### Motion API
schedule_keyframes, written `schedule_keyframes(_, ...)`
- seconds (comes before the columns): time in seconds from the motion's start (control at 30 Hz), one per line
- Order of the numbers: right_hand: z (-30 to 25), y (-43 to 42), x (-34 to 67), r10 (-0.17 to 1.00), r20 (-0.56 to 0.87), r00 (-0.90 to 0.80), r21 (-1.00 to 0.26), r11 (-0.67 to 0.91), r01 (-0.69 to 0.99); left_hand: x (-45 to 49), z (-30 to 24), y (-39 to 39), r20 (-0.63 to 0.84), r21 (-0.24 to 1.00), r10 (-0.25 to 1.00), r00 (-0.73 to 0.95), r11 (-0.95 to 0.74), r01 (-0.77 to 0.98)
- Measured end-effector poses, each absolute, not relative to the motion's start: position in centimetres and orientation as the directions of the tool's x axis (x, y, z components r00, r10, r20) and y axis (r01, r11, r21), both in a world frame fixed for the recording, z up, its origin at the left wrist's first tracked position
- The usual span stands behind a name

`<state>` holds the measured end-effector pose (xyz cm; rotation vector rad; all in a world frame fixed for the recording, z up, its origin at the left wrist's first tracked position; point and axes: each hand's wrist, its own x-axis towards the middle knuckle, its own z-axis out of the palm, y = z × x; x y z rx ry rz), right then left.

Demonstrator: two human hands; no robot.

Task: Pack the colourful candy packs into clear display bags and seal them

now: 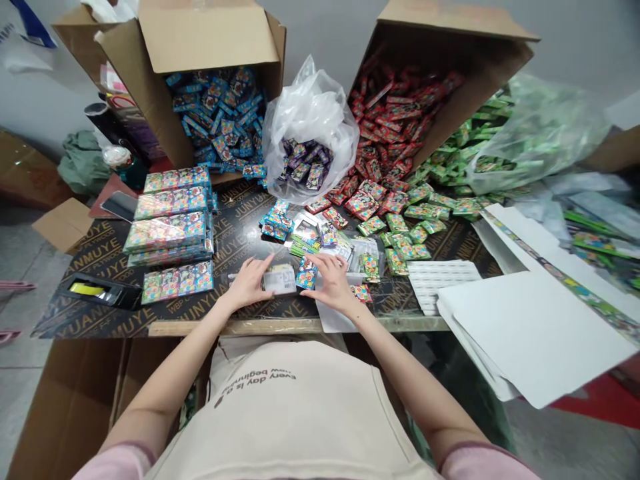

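A small blue printed box (306, 272) is between the thumb and fingers of my right hand (330, 281). It sits at the right of a clear plastic pack (281, 280) with a barcode, lying near the table's front edge. My left hand (248, 284) spreads over the pack's left part, thumb along the near side and index finger apart from it. Just beyond are a stack of blue boxes (277, 221), a purple box (328, 233) and green packets (304, 245). A green box (370, 267) lies right of my right hand.
Wrapped multicoloured packs (167, 230) are stacked left, beside a tape dispenser (103, 291). Behind stand a carton (210, 40) of blue boxes, a plastic bag (310, 107) of purple ones and a carton (450, 33) of red ones. Green boxes (450, 157) and white cardboard sheets (535, 327) lie right.
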<state>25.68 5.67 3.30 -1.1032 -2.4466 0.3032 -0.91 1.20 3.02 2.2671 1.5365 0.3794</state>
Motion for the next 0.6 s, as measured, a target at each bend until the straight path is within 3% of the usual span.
schedule_keyframes(0.1, 3.2, 5.4, 25.7, 0.743, 0.301, -0.597, -0.358, 0.669, 0.652, -0.5, 3.4, 0.6, 0.016, 0.437, 0.921, 0.39, -0.357, 0.825)
schedule_keyframes(0.2, 3.1, 5.3, 25.8, 0.763, 0.324, -0.559, -0.376, 0.646, 0.665, 0.5, 3.1, -0.4, -0.025, 0.348, 0.898, 0.44, -0.404, 0.846)
schedule_keyframes(0.43, 2.7, 5.2, 26.9, 0.861, 0.306, -0.407, -0.521, 0.509, 0.685, 1.5, 1.8, -1.3, -0.057, 0.185, 0.859, 0.51, -0.493, 0.85)
schedule_keyframes(0.6, 3.4, 4.8, 26.9, 0.84, 0.358, -0.408, -0.547, 0.543, 0.637, 0.8, 2.5, -0.1, -0.022, 0.241, 0.891, 0.454, -0.436, 0.867)
